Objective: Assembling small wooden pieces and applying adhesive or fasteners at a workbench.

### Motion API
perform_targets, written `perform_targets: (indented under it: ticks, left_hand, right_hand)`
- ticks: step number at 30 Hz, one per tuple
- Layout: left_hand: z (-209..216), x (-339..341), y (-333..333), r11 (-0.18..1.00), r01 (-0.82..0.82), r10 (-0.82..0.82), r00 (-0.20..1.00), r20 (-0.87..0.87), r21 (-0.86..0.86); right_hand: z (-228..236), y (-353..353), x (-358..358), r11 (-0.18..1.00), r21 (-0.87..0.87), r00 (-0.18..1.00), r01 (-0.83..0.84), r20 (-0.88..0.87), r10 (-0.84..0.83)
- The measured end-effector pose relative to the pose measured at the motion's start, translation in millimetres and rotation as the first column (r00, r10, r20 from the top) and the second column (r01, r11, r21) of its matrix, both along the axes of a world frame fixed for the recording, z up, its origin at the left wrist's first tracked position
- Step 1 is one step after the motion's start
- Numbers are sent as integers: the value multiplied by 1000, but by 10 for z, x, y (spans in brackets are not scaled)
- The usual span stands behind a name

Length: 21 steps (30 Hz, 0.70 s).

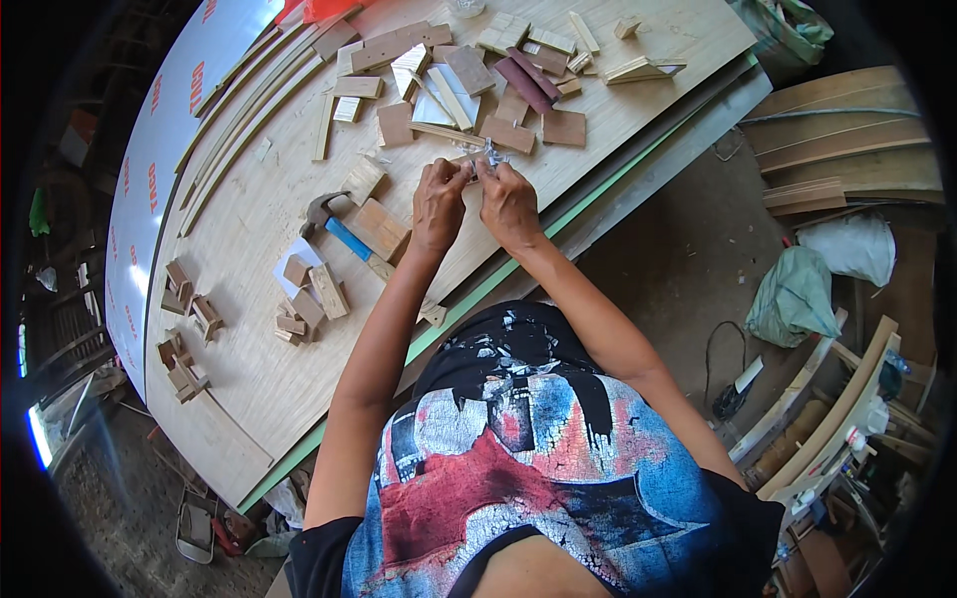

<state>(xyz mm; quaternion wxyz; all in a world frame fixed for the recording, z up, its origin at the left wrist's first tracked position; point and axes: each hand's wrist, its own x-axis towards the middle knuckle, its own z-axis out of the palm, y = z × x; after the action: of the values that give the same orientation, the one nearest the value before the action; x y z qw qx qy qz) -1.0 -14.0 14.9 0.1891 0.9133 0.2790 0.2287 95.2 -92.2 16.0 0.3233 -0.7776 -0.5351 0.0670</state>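
My left hand (pixel 439 204) and my right hand (pixel 508 204) meet over the wooden tabletop, fingers pinched close together. At the fingertips shows a small, whitish, crinkled piece (pixel 491 153), perhaps plastic, too small to name. Just beyond my hands lies a pile of wood offcuts, among them a flat brown block (pixel 508 134) and a dark reddish strip (pixel 528 80). Left of my left forearm rests a claw hammer (pixel 344 236) with a blue grip, beside a wooden block (pixel 383 229).
Small wooden blocks (pixel 331 291) stand near a white paper piece; joined wooden pieces (pixel 179 369) sit at the table's left. Long thin strips (pixel 239 130) lie along the far left. Sacks (pixel 795 297) and curved wooden parts (pixel 847 120) occupy the floor at right.
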Motion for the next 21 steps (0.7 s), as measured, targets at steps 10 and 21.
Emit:
perform_targets:
  ticks: [10,21]
  left_hand:
    - [17,25,-35,999,-16,17,999,42,-31]
    - [-4,39,-37,999,-53,53,997,49,5]
  right_hand:
    - [-192,36,-20,998,-51,999,32,29,-30]
    - [-36,-13,56,986,93,974,140,-190,-120]
